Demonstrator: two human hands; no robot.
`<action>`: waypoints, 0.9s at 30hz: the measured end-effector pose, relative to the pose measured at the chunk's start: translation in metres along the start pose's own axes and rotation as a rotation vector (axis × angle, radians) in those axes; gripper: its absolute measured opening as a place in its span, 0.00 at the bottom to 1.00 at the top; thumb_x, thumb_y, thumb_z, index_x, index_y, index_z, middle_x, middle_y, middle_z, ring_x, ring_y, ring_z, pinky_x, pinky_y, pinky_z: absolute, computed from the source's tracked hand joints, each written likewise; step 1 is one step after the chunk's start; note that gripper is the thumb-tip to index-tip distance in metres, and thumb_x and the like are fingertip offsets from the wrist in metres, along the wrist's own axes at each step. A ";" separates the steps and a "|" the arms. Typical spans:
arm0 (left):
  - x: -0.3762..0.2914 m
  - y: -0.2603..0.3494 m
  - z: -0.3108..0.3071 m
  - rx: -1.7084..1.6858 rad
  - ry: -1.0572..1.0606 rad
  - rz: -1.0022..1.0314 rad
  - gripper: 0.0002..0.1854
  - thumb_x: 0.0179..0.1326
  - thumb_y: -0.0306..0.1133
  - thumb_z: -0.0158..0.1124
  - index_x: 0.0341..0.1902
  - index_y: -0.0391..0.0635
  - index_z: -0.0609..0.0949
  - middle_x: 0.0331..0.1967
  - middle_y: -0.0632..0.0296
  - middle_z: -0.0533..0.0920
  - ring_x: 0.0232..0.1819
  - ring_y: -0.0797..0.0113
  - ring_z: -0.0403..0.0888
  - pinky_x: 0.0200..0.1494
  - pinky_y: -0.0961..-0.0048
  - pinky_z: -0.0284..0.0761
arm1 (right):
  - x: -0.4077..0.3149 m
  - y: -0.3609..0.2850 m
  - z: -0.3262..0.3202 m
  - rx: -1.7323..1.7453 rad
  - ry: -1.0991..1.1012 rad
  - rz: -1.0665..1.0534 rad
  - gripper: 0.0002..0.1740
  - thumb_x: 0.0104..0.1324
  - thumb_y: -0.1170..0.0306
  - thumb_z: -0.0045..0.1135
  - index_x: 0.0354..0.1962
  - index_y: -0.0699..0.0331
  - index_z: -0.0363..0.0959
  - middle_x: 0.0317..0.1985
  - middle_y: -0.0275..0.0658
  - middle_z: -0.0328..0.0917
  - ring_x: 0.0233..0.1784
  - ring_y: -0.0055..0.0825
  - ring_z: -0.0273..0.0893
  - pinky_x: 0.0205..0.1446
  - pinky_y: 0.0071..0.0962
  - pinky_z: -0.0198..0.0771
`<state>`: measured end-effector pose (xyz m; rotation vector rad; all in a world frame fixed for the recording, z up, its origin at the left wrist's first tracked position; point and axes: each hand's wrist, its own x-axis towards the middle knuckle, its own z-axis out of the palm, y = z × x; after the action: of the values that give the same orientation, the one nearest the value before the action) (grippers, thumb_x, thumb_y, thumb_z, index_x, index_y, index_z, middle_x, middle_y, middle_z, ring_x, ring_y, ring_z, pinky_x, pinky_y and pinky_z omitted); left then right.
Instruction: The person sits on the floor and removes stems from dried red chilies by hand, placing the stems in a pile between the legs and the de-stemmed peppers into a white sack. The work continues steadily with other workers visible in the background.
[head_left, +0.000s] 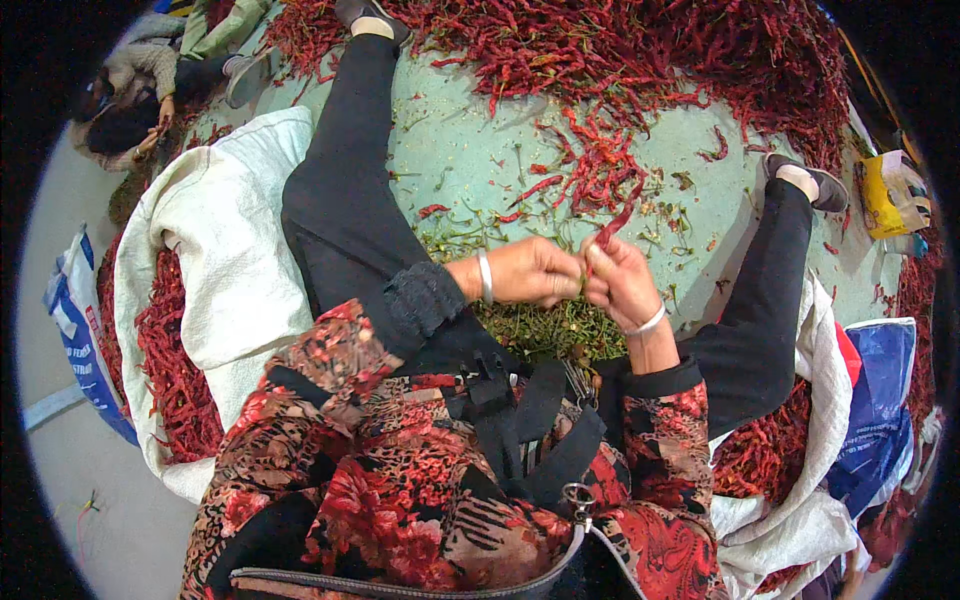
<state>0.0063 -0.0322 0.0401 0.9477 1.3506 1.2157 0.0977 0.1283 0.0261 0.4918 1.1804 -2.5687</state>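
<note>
A dried red chili pepper points up and away out of my right hand, which is closed around its lower part. My left hand meets it fingertip to fingertip at the pepper's stem end; whether its fingers pinch the stem is hidden. Just beyond my hands lies a small loose group of dried red chilies on the pale green floor. Green stems are scattered around it, and a heap of plucked stems lies between my legs, below my hands.
A large pile of dried chilies spreads across the far side. Open white woven sacks holding chilies stand at my left and right. A yellow bag is at the far right. Another person sits at the upper left.
</note>
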 end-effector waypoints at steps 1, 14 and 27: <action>-0.008 0.001 0.002 0.107 -0.054 0.004 0.11 0.59 0.34 0.54 0.25 0.41 0.74 0.14 0.68 0.70 0.18 0.80 0.66 0.22 0.77 0.64 | -0.007 0.001 0.004 0.026 -0.067 0.054 0.05 0.63 0.68 0.48 0.31 0.61 0.65 0.20 0.26 0.63 0.13 0.09 0.51 0.13 0.10 0.46; -0.056 0.003 -0.032 -0.270 0.300 -0.454 0.13 0.63 0.37 0.49 0.35 0.38 0.75 0.18 0.67 0.73 0.13 0.87 0.60 0.17 0.89 0.55 | 0.000 -0.020 0.000 0.071 -0.083 -0.241 0.09 0.64 0.71 0.43 0.42 0.62 0.61 0.21 0.35 0.65 0.17 0.18 0.59 0.18 0.16 0.56; 0.005 -0.025 -0.057 0.924 0.447 -0.326 0.10 0.54 0.35 0.55 0.32 0.40 0.78 0.23 0.55 0.78 0.29 0.58 0.77 0.32 0.67 0.70 | -0.013 -0.011 -0.019 0.207 0.259 -0.330 0.10 0.63 0.64 0.50 0.27 0.61 0.66 0.12 0.22 0.52 0.13 0.11 0.47 0.15 0.18 0.45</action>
<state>-0.0487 -0.0412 0.0112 1.0244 2.4153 0.5243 0.1090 0.1512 0.0273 0.7504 1.1637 -3.0034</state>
